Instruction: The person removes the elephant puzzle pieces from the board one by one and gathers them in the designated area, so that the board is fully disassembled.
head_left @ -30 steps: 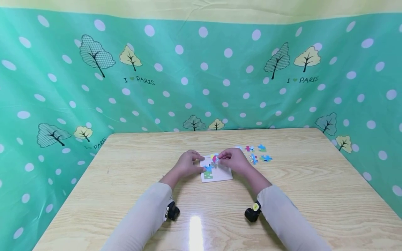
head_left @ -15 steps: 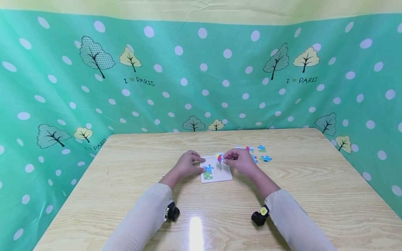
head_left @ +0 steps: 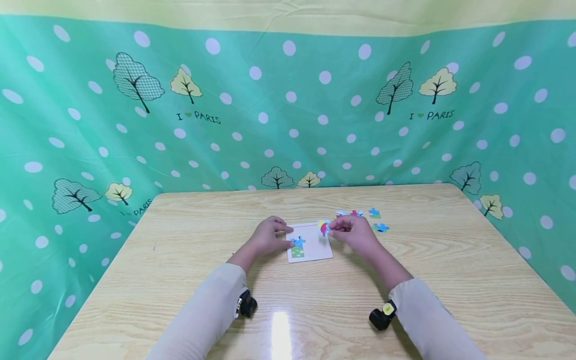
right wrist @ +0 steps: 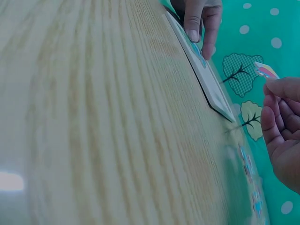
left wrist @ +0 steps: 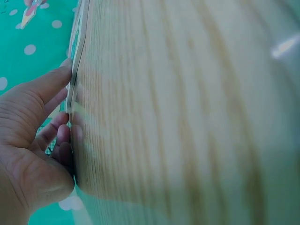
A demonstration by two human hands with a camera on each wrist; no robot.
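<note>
My right hand (head_left: 360,237) pinches a puzzle piece (head_left: 323,227), yellow and pink-red with some blue, between thumb and fingertips. It is held up over the right part of a white puzzle board (head_left: 316,250); the right wrist view shows the piece (right wrist: 266,70) tilted above the table. At the board's left edge my left hand (head_left: 268,236) rests with thumb and fingertips spread on it. Next to that thumb, a blue puzzle piece (head_left: 298,241) lies on the board, just above a green one with pale spots (head_left: 298,252).
Loose puzzle pieces lie behind and right of the board, among them a blue-green one (head_left: 374,213) and a blue one (head_left: 381,227); my right hand partly covers others. The wooden table (head_left: 202,230) ends at a green dotted curtain (head_left: 225,125).
My right hand has moved right with the pinched puzzle piece, from the board's middle toward its right edge. My left hand has stayed at the left edge.
</note>
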